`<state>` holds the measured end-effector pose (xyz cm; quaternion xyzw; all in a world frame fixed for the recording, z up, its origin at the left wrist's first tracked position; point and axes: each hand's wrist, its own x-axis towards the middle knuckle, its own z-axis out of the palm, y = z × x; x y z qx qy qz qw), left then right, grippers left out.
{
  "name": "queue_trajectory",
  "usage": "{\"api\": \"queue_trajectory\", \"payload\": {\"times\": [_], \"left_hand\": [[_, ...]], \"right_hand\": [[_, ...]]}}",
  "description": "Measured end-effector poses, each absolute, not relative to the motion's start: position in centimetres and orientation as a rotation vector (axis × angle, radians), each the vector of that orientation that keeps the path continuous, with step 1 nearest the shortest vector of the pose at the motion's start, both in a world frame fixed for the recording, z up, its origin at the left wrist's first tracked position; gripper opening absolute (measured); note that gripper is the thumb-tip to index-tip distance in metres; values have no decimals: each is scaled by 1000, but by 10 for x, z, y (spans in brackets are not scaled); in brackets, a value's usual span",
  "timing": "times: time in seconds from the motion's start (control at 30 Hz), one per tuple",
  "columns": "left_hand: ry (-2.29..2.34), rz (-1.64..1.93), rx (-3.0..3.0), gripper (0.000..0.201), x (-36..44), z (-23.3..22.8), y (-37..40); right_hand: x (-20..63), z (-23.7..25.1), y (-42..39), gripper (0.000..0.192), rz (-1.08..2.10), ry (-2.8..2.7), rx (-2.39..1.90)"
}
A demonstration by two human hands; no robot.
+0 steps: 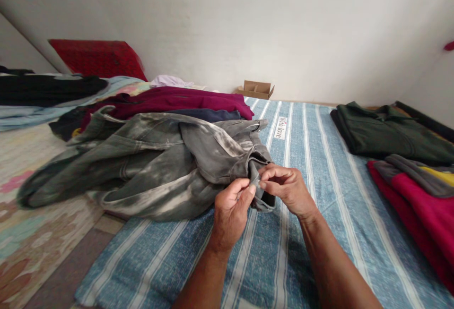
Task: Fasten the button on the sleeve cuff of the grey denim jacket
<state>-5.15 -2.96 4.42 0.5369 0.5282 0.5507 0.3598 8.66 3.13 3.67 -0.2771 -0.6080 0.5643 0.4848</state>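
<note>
A grey, faded denim garment [170, 167] lies spread out in front of me; its full shape is hard to make out among the folds. Its near right end, a cuff or waistband edge, is pinched between both hands. My left hand [232, 210] is closed, thumb and fingers gripping the edge from the left. From the right, my right hand [285, 186] pinches the same edge, fingertips almost touching those of the left. The small spot between the fingertips is partly hidden. Beneath lies a blue and white striped cloth [319, 167].
Behind the grey garment lie maroon clothes [170, 98]. Dark clothes [46, 89] are at the far left. Folded dark green [383, 127] and red-pink clothes [422, 205] sit at right. A small cardboard box [257, 90] stands by the wall. A floral cloth [39, 224] covers the left side.
</note>
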Motion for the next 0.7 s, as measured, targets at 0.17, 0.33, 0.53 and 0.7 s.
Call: {"api": "queue_trajectory", "payload": {"times": [0.17, 0.33, 0.53, 0.7], "left_hand": [[1373, 1421, 1380, 20, -52, 44, -29], [1353, 1430, 1371, 19, -51, 44, -30], [1344, 1423, 1354, 19, -51, 44, -31], [1327, 1417, 1321, 17, -51, 45, -34]], "right_hand": [[87, 36, 32, 15, 1382, -1479, -686], [88, 37, 32, 13, 1393, -1492, -668], [88, 35, 33, 6, 1407, -1490, -639], [89, 38, 30, 3, 1423, -1487, -634]]}}
